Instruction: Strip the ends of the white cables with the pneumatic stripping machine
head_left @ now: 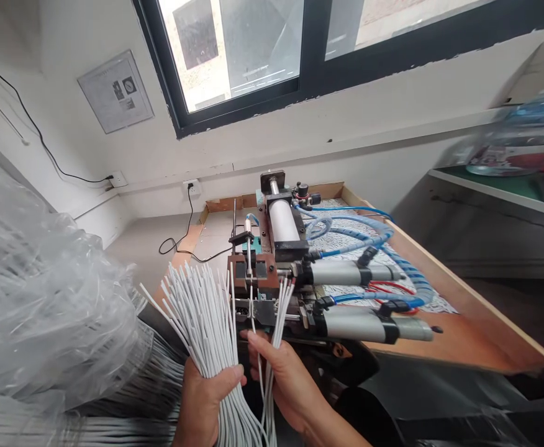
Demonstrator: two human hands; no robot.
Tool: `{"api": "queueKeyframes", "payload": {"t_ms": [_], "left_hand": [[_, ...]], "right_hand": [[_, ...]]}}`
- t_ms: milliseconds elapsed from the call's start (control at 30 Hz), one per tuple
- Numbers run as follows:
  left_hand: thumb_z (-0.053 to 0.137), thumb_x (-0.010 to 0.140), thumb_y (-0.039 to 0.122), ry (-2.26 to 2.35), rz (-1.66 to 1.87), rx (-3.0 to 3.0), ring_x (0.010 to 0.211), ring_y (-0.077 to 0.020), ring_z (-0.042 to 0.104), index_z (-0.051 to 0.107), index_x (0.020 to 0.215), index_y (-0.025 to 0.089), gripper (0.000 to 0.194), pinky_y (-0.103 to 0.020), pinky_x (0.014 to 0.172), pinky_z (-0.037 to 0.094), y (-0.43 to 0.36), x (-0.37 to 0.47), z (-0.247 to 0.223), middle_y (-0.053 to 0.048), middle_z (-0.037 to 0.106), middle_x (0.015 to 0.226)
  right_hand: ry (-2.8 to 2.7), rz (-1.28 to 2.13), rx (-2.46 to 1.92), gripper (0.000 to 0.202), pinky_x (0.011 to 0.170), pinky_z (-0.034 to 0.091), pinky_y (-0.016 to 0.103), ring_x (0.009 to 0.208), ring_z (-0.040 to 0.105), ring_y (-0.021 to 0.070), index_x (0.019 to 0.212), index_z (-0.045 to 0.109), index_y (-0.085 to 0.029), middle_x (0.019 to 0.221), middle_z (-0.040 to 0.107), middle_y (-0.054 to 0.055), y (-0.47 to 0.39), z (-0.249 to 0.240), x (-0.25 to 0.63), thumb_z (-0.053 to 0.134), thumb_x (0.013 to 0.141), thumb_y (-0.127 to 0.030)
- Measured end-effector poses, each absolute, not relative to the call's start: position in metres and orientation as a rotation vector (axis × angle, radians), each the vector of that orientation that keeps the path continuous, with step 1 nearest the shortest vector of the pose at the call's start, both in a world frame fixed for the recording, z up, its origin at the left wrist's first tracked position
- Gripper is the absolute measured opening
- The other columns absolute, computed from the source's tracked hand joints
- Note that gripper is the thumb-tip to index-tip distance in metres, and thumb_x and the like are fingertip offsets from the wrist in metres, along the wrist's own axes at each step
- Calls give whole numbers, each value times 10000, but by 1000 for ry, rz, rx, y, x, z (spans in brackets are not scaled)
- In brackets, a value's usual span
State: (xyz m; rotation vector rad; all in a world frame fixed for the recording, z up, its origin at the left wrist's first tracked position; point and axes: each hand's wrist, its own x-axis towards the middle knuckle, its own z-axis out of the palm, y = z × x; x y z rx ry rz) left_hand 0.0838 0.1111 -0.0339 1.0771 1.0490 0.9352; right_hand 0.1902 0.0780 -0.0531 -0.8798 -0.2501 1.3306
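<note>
A thick bundle of white cables (pixel 207 323) is wrapped in my left hand (pixel 202 397), its cut ends fanned out upward. My right hand (pixel 284 375) is closed around a smaller group of white cables (pixel 280 316), and its thumb and forefinger pinch one single cable (pixel 254 320). That single cable runs up into the jaws of a pneumatic machine (pixel 265 310) just ahead of my fingers. Some ends in the right-hand group look reddish at the tip. The lower lengths of both groups hang down out of the picture.
Silver air cylinders (pixel 360 326) with blue hoses (pixel 407 273) extend to the machine's right. A wooden tray edge (pixel 467 298) surrounds the machine. On the left, clear plastic sheeting (pixel 53 279) covers more cable bundles (pixel 146 379). A green shelf (pixel 509 186) stands at the right.
</note>
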Motion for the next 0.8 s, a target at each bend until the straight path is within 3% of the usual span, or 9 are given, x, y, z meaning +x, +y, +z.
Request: {"api": "queueKeyframes", "payload": {"t_ms": [133,233,500,633,800], "left_hand": [[631,520,134,911,869,1185,586,-203,570,643,668,123,148,-316,585,446,107,85,-31,-40,655,607],[633,514,130,927,870,1185,628,-208,570,643,719,129,206,-319,627,438,105,84,-32,-38,658,651],[666,477,167,1073,862,1139,503,-179,535,610,622,128,160,-299,518,423,108,76,-48,-16,611,516],[661,489,136,1053,881,1183,531,-178,542,611,611,132,131,-290,532,419,106,76,-47,-11,619,538],[628,537,106,904,828,1236,592,-182,549,640,701,137,168,-295,584,426,104,79,-37,-14,646,613]], "right_hand": [[-332,1327,-879,264,423,261,210,401,340,60,553,547,-126,419,384,-60,77,-52,186,674,582,-355],[-316,1204,-957,248,425,256,197,431,359,60,613,586,-117,469,463,-31,70,-53,183,664,601,-352],[-256,1217,-1092,244,399,211,184,405,351,50,588,601,-115,496,526,-3,45,-57,182,675,574,-347],[-268,1243,-1074,232,385,173,187,386,302,41,561,581,-123,462,488,-22,48,-57,186,663,586,-339],[-379,1317,-1021,235,401,185,191,404,268,54,705,615,-136,419,373,-69,56,-59,186,641,618,-352]]}}
